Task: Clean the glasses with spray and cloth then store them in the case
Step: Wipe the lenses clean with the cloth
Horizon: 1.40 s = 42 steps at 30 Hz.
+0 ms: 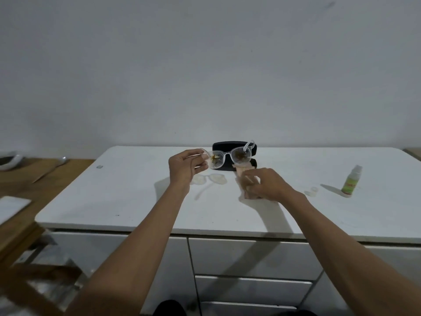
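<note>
Nearest us, our right hand pinches the beige cloth at the desk centre. At 11 o'clock from it, our left hand holds the clear-framed glasses by one temple, before the black case. Both lenses show brown smears. We judge wiping comes next: bring the cloth to a lens.

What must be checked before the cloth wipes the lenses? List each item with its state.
1. Glasses held off the counter by the left hand: ok.
2. Cloth gripped in the right hand: ok.
3. Lenses clean: not ok, brown smears on both.
4. Lenses wetted with spray: cannot tell.
5. Spray bottle upright, cap lying beside it: ok.
6. Black case open for storing: cannot tell.
</note>
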Motion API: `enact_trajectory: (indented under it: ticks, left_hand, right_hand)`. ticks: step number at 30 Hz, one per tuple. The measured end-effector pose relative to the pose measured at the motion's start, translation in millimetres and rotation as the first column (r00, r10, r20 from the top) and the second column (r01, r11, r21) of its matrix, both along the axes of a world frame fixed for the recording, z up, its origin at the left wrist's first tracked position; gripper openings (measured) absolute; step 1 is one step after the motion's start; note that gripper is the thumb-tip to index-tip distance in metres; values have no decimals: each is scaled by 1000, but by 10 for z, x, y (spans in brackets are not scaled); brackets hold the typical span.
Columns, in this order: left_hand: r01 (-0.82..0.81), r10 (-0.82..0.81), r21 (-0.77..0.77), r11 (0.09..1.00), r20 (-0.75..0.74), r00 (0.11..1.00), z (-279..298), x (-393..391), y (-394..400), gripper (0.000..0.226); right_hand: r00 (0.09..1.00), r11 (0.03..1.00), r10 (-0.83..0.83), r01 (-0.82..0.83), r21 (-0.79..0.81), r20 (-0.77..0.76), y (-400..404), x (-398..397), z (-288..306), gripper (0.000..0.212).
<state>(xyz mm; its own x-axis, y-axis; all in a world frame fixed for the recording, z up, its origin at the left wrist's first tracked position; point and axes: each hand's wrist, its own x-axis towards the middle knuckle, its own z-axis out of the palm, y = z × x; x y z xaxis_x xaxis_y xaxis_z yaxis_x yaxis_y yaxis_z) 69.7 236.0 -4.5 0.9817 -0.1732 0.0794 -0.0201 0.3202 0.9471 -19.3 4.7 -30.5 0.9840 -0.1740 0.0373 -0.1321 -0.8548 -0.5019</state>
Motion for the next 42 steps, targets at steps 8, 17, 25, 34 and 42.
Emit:
enact_trajectory:
  ticks: [8,17,25,34,42]
  left_hand:
    - [-30,30,9,1000,-28,999,-37,71,130,16]
    - [-95,97,29,995,-57,994,-22,79,190,19]
    - [-230,236,93,969,-55,970,6,119,233,17]
    - [-237,240,135,962,-8,971,81,37,219,16]
    - [-207,205,130,970,26,978,261,-50,210,15]
  right_hand:
    - [990,954,45,-82,-287,-132,63,71,30,30]
    - [996,990,-64,56,129,54,148,36,17,24]
    - [975,154,-223,52,987,-17,304,-12,137,12]
    - [920,118,-370,-90,989,127,672,148,360,16]
    - [721,347,-638,-46,937,271,905,342,401,11]
